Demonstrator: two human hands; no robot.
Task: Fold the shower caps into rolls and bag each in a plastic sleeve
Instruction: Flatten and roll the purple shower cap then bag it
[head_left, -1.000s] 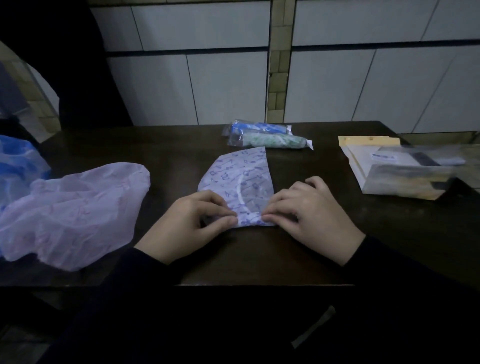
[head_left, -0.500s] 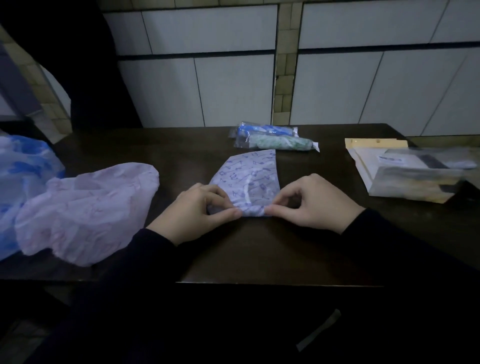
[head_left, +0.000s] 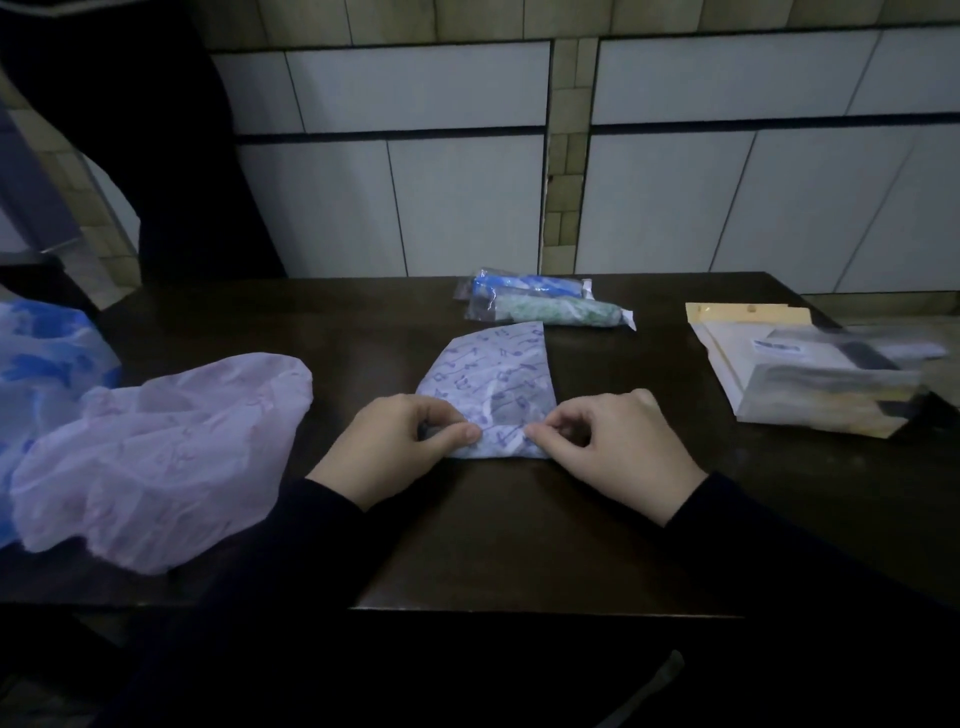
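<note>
I have both hands on the near edge of the flat, fan-shaped shower cap of thin white plastic printed with purple music notes (head_left: 491, 382), which lies on the dark brown wooden table (head_left: 519, 530) directly ahead of me. My left hand (head_left: 387, 447) pinches the cap's near edge between thumb and curled forefinger, and my right hand (head_left: 610, 447) does the same just beside it, so the two pinches sit close together at the middle of that edge, thumbs nearly tip to tip. What matters for the next move is that the whole body of the cap stretches away from my fingertips, its long axis running from my fingers toward the far wall, broad at the near edge and ending at a straight far edge. I judge that the roll must therefore travel away from me, with the fold line lying crosswise between my two hands. Both hands are equally near, so neither leads. Beyond the cap's far edge, well past my fingers, lie two finished rolls in clear plastic sleeves, one blue (head_left: 527, 286) and one green (head_left: 558, 313), touching side by side. Out to the left of my left hand sits a loose, crumpled pale pink plastic shower cap (head_left: 156, 457), apart from my work.
</note>
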